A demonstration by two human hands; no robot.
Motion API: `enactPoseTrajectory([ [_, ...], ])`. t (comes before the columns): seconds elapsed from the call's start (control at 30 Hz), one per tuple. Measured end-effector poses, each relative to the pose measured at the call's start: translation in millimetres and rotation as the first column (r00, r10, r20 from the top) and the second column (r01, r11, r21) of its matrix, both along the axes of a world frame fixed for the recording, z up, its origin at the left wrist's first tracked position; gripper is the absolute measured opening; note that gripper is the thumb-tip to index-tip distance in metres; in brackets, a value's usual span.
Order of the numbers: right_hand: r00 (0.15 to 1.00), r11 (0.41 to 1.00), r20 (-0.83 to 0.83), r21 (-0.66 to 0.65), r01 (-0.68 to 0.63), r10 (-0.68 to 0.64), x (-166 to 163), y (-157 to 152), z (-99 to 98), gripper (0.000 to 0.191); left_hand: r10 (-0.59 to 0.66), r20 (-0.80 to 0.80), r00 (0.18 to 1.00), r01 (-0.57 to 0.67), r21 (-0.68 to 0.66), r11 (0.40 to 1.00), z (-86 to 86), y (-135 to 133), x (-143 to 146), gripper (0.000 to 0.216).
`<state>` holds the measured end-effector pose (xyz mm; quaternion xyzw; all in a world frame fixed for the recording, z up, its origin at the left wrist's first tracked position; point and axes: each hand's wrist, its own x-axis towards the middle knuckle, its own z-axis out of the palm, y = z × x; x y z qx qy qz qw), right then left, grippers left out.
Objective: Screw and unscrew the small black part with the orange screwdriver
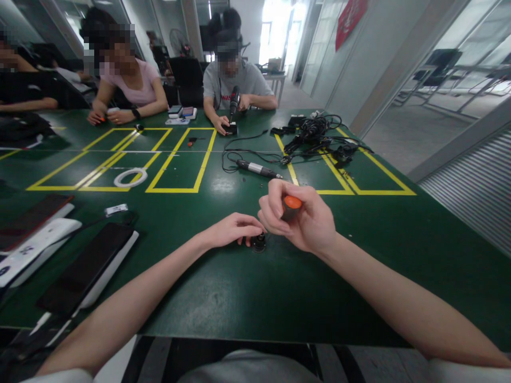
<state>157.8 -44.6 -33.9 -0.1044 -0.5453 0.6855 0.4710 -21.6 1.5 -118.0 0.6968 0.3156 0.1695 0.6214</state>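
Observation:
My right hand (301, 215) is closed round a screwdriver (293, 206) with a dark handle and an orange end cap facing me; its shaft is hidden behind the fingers. Just to the left, my left hand (235, 230) has its fingers bent against a small black round part (259, 242), steadying it on the green table (239, 298). The part has a narrower top and a wider, partly clear-looking base. The screwdriver's tip cannot be made out, so whether it touches the part is unclear.
Beyond my hands lie a silver-and-black electric screwdriver (257, 168) and a heap of black cables (315, 130). A white ring (130, 177) rests on yellow tape. Phones (85, 268) on white blocks sit at left. Across the table, a co-worker holds a power drill (234, 101).

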Motion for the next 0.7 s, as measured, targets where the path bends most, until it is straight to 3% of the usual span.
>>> enactPoseTrajectory([
  [0.17, 0.999, 0.999, -0.004, -0.009, -0.033, 0.033, 0.6, -0.7, -0.5, 0.047, -0.003, -0.019, 1.0, 0.004, 0.025, 1.0, -0.7, -0.3, 1.5, 0.038],
  [0.4, 1.0, 1.0, -0.02, 0.023, -0.008, 0.009, 1.2, -0.6, -0.6, 0.026, 0.04, 0.002, 0.999, -0.04, 0.007, 0.999, -0.1, -3.7, 3.8, 0.028],
  [0.7, 1.0, 0.999, -0.003, 0.03, 0.019, -0.019, -1.3, -0.7, 0.4, 0.042, 0.056, 0.076, 0.996, -0.055, -0.018, 0.998, 2.2, -6.6, 7.4, 0.02],
])
